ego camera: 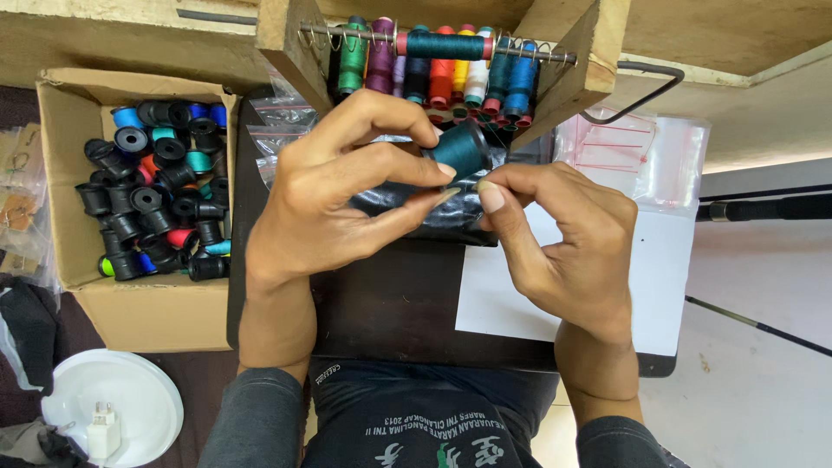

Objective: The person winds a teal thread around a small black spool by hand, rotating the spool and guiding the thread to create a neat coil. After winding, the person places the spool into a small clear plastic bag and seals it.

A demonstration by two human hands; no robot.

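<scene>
Left hand (338,195): fingers closed around a teal thread spool (461,149). Right hand (563,238): thumb and forefinger pinched at the spool's lower edge. Beside them: cardboard box (61,173) of mixed spools.

Both forearms are bare from the wrists up, and dark grey sleeves are bunched near the elbows. The left hand (325,204) and right hand (568,247) wear no rings, watch or gloves — fingernails are short, the thumbnails somewhat longer. A black shirt covers the torso — pale printed lettering and white brush-style characters run across it.
</scene>
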